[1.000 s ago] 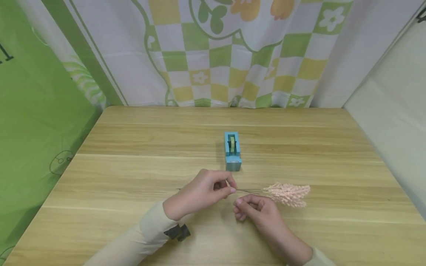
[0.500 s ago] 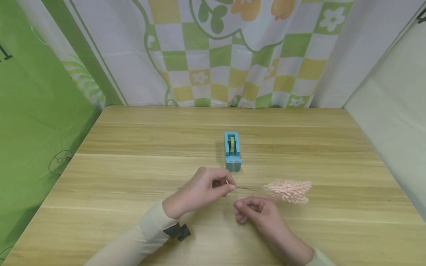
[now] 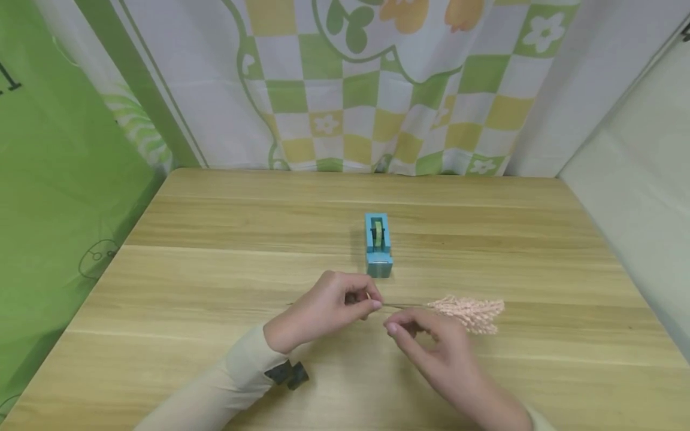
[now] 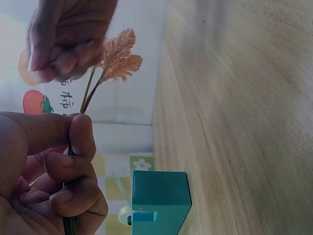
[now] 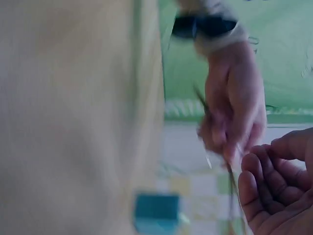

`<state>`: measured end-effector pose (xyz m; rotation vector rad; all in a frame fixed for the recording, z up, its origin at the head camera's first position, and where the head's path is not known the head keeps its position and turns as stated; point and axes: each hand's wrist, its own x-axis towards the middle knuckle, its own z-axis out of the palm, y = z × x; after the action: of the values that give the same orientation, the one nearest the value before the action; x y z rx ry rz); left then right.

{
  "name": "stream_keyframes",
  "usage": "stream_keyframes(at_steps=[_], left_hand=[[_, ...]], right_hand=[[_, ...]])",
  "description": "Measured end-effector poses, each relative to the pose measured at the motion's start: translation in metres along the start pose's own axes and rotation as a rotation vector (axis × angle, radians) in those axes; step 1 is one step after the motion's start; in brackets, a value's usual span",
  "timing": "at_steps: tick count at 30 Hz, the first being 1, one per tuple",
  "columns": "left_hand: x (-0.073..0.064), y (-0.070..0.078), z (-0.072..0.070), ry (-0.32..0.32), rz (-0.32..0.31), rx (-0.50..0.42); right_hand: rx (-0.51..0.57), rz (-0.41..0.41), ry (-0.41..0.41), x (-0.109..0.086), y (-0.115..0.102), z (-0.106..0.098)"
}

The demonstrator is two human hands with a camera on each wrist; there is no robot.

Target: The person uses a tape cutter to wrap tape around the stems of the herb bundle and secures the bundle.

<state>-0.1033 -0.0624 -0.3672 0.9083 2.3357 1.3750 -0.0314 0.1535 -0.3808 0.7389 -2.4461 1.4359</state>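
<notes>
In the head view, the left hand (image 3: 326, 310) pinches the thin stems (image 3: 408, 306) between thumb and forefinger above the table (image 3: 215, 275), with the pink flowers (image 3: 470, 313) pointing off to the right; gripping the stems rather than the heads probably spares the soft part and bunches the stalks at one spot. The right hand (image 3: 446, 352) stands just beside that pinch, its fingers bent and the thumb tip near the forefinger tip, near enough, it seems, to work on the same stretch of stem. Beyond them the dispenser (image 3: 379, 256) sits on the table with its roll (image 3: 378, 234) at the far end and its cutting edge toward the person, presumably so that tape pulls off within easy reach. In the left wrist view, the left hand's other fingers curl round the lower stems, which likely steadies them against twisting, while the right hand is blurred near the flowers. In the right wrist view, the stems run close past the right hand's curled fingers; whether these touch them, or pinch something thin and clear, I cannot tell. A black band (image 5: 205, 26) circles the left wrist, clear of the stems.
</notes>
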Motion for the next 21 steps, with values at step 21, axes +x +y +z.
stream_keyframes(at_steps=[21], left_hand=[[0.0, -0.001, 0.002, 0.007, 0.005, -0.023]], right_hand=[[-0.69, -0.349, -0.021, 0.026, 0.014, -0.004]])
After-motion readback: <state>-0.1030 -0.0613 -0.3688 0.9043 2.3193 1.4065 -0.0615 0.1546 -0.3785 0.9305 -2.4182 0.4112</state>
